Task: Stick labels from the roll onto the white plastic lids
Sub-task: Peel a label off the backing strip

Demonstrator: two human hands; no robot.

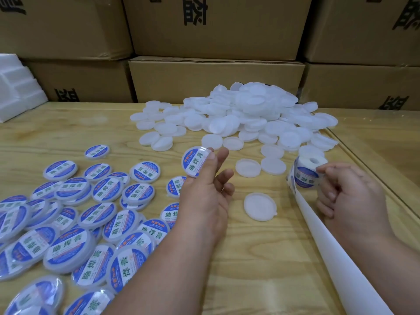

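My left hand [208, 192] holds a labelled white lid [195, 162] up above the table, thumb across its blue and white label, the other fingers spread behind it. My right hand [347, 192] grips the label roll [306, 173] at the right, fingers curled, thumb and fingertip pinching at the edge of a blue label on the roll. A strip of empty white backing paper [327, 244] trails from the roll toward me. One bare lid [260, 206] lies between my hands. A heap of bare white lids [245, 114] sits behind.
Several labelled lids [75, 228] are spread over the left of the wooden table [250, 269]. Cardboard boxes [216, 80] are stacked along the back. White foam blocks [16, 87] stand at the far left. A seam and table edge [386, 178] run diagonally at the right.
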